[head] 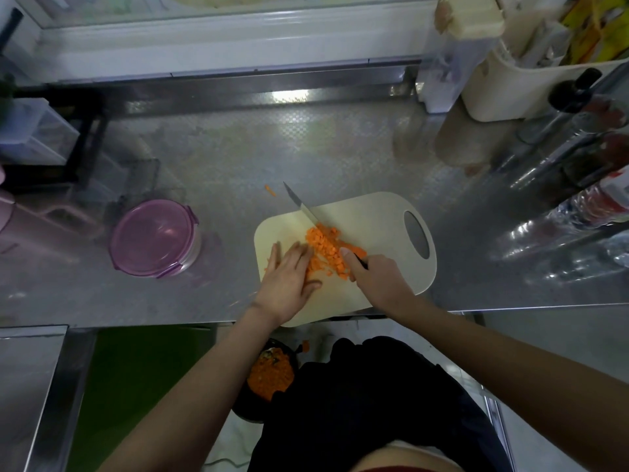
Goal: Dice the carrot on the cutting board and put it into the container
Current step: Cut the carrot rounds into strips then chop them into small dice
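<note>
Stainless-steel counter (238,158) is recorded as the work surface, with a raised metal ledge along its far edge.

The right hand (377,279) is seen clamped around the dark handle of a knife (303,207), fingers curled and the thumb laid along the top. The blade is angled away to the far left, its tip reaching past the far-left edge of the cutting board (374,212); whether the edge is touching the board cannot be told. The diced carrot (326,252) is heaped on the board, just left of the blade and against the knuckles of the right hand.

The left hand (289,277) is laid flat on the board with straight, spread fingers, nothing gripped; its fingertips are touching the left side of the pile.

The pale board is set at an angle, its oval handle hole to the right and its near corner overhanging the counter edge.

The container (155,236), round and clear, is stood on the counter to the left of the board, apart from it, with a purple lid (149,229) in place. One stray carrot piece (270,190) is noted on the counter beyond the board, left of the blade tip.

Below the counter edge, a dark bowl (270,373) of orange scraps is observed. A white caddy (510,83) and several bottles (578,185) are ranged at the far right.
</note>
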A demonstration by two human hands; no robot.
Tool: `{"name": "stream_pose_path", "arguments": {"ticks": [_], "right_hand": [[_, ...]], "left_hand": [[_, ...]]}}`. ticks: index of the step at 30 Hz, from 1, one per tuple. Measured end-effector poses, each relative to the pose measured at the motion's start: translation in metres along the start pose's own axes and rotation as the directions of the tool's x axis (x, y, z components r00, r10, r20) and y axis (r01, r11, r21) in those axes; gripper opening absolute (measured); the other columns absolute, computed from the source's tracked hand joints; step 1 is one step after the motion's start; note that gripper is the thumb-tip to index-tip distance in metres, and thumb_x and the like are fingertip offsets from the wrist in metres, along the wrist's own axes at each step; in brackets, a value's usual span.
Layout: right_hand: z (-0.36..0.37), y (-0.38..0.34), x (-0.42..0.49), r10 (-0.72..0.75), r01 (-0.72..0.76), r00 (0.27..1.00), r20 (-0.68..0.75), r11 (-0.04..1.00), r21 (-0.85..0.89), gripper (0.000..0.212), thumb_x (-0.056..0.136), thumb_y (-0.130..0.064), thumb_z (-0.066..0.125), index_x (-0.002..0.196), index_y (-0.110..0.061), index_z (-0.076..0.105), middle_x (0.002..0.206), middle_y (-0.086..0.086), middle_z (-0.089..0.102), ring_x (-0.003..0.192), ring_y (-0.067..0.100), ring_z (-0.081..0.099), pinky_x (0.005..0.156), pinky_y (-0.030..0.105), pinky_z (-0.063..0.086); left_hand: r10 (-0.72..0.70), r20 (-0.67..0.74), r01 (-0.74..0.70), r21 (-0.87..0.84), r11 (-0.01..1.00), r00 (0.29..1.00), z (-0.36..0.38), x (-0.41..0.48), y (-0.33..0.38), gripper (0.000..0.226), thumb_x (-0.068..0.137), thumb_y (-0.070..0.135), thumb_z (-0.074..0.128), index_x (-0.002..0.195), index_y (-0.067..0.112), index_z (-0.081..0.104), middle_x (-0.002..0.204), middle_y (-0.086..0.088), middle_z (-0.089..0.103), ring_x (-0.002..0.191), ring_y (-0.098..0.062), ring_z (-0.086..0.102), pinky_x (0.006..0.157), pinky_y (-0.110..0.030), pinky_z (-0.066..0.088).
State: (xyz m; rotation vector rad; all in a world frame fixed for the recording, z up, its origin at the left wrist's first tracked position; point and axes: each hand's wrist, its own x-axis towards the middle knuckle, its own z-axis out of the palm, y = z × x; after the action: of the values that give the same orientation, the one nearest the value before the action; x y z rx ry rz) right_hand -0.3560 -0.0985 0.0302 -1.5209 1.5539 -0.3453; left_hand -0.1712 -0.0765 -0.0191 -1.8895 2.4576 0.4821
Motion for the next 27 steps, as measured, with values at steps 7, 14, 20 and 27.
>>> {"name": "stream_pose_path", "arguments": {"ticks": [7,14,20,27], "right_hand": [[0.004,0.003,0.0,0.015,-0.015,1.0,0.002,1.0,0.018,0.054,0.094,-0.053,0.039,0.053,-0.02,0.051,0.053,-0.004,0.05,0.056,0.013,0.05,0.06,0.027,0.036],[0.003,0.002,0.0,0.017,-0.017,1.0,-0.005,0.999,0.028,0.06,0.094,-0.053,0.039,0.067,-0.005,0.063,0.062,0.007,0.058,0.06,0.018,0.054,0.066,0.031,0.04],[0.005,0.003,0.0,0.037,-0.037,0.999,0.01,0.999,0.032,0.057,0.093,-0.054,0.039,0.06,-0.012,0.057,0.056,0.003,0.053,0.055,0.016,0.051,0.062,0.03,0.04],[0.014,0.003,-0.006,0.045,-0.044,0.999,-0.003,0.991,0.125,0.049,0.095,-0.047,0.041,0.058,-0.017,0.05,0.043,-0.006,0.049,0.041,0.004,0.046,0.054,0.019,0.038]], "left_hand": [[-0.055,-0.147,0.056,0.002,0.998,0.988,0.003,0.003,0.005,0.035,0.088,0.034,0.057,0.115,0.011,0.053,0.108,-0.009,0.05,0.109,-0.029,0.045,0.109,-0.045,0.025],[0.019,-0.198,-0.002,0.085,0.996,0.98,0.0,0.011,0.001,0.032,0.074,0.03,0.073,0.102,0.016,0.064,0.096,-0.011,0.053,0.097,-0.032,0.052,0.097,-0.052,0.04],[-0.09,-0.176,0.097,0.035,0.995,0.98,0.0,0.011,0.007,0.033,0.083,0.033,0.064,0.104,0.008,0.061,0.1,-0.012,0.055,0.103,-0.031,0.05,0.098,-0.045,0.037],[-0.104,-0.134,0.092,-0.091,0.992,0.986,-0.002,0.002,0.0,0.049,0.087,0.04,0.057,0.125,0.01,0.05,0.116,-0.008,0.052,0.116,-0.027,0.044,0.108,-0.036,0.024]]}}
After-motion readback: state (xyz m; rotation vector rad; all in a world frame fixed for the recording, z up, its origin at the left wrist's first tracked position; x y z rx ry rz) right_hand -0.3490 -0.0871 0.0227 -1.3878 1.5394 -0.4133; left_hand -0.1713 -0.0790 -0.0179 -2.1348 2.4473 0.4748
